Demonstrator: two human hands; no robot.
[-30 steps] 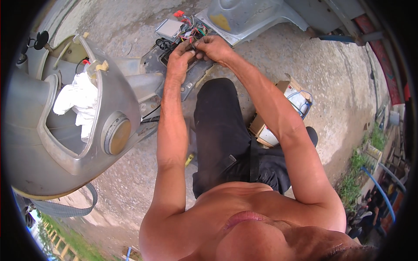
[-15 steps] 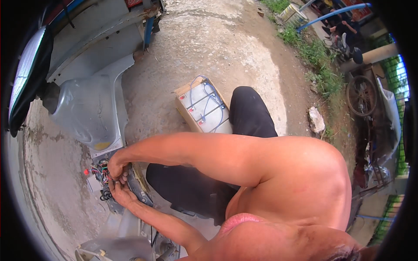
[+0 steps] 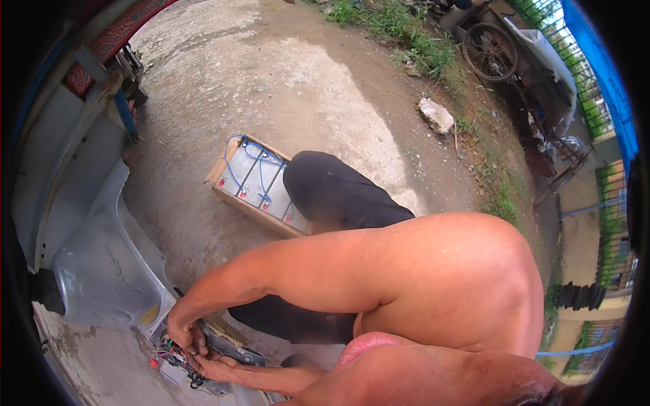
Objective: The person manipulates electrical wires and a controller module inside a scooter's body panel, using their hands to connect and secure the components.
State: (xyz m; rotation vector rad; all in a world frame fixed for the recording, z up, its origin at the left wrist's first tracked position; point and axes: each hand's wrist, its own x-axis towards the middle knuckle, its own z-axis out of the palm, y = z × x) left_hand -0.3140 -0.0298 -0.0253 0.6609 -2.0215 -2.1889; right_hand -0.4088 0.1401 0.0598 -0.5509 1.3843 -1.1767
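The silver body panel (image 3: 105, 271) lies beyond the dark frame piece (image 3: 233, 350), whose long axis slants down to the right, just beside the right hand (image 3: 184, 331) and left hand (image 3: 211, 367). The small grey box (image 3: 174, 371) sits just left of the left hand, the nearer one; the tangled wires (image 3: 164, 348) lie left of both hands' curled, meeting fingers, whose grip I cannot tell.
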